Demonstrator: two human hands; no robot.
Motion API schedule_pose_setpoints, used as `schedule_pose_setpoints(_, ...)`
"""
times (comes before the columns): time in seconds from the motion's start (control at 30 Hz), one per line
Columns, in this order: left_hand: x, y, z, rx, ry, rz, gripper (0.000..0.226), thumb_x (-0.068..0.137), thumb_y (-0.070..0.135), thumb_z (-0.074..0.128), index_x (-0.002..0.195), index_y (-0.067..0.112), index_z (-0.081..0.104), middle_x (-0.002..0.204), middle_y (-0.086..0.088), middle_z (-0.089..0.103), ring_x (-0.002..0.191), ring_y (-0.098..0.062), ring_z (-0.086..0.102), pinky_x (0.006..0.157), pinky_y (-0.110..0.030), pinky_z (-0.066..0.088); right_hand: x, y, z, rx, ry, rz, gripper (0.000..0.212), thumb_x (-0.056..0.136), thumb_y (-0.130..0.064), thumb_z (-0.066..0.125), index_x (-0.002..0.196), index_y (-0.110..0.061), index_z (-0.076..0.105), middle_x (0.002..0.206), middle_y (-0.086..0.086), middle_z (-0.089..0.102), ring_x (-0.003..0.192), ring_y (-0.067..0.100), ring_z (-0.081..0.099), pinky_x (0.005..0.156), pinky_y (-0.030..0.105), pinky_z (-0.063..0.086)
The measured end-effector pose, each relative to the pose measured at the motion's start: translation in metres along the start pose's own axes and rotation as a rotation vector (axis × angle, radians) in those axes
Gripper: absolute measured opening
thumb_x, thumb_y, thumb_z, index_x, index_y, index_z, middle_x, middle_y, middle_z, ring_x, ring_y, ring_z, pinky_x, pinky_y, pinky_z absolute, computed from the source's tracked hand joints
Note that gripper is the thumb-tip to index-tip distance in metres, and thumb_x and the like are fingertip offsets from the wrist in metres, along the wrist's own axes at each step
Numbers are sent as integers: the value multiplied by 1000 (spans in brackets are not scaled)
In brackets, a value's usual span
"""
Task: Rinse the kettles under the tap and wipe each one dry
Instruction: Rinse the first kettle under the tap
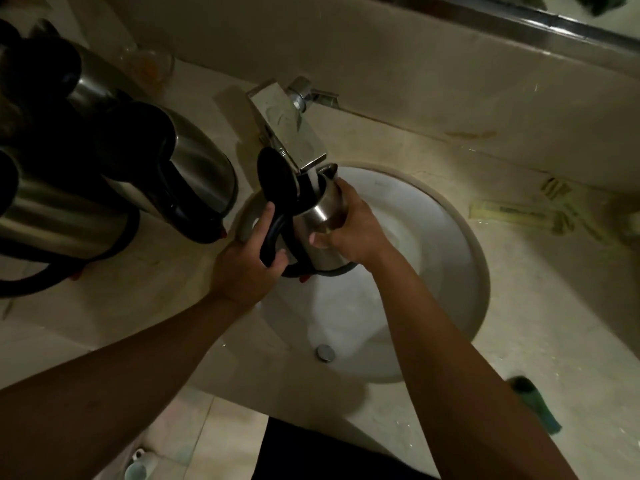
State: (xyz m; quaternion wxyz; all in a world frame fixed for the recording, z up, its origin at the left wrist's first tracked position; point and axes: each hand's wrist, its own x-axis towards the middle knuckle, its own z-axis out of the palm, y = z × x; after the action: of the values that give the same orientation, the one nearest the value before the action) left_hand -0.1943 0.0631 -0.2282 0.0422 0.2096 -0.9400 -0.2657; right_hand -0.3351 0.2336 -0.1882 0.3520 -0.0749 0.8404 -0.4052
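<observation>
Left hand (244, 268) gripped kettle (320, 220) handle, right hand (349, 230) clasped its steel body under tap (291, 133). Risk: wet steel slipping, kettle dropping into sink (460, 258).

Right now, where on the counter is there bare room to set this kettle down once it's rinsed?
Best patch: the counter right of the sink, between the basin rim, the yellow packets behind and the green cloth in front. The left counter is crowded with standing kettles; only a strip at its front edge is bare. The left hand and right hand hold the kettle under the tap.
</observation>
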Motion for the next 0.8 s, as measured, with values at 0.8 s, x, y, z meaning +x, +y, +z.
schedule_pose_setpoints(0.8, 5, 7, -16, -69, -32, 108, 62, 93, 62, 45, 146, 30, 42, 106, -18, 72, 80, -33, 71, 62, -25, 52, 35, -99, -54, 303, 63, -207, 43, 110, -34, 41, 146, -16, 57, 148, 2, 58, 132, 11, 50, 100, 25, 42)
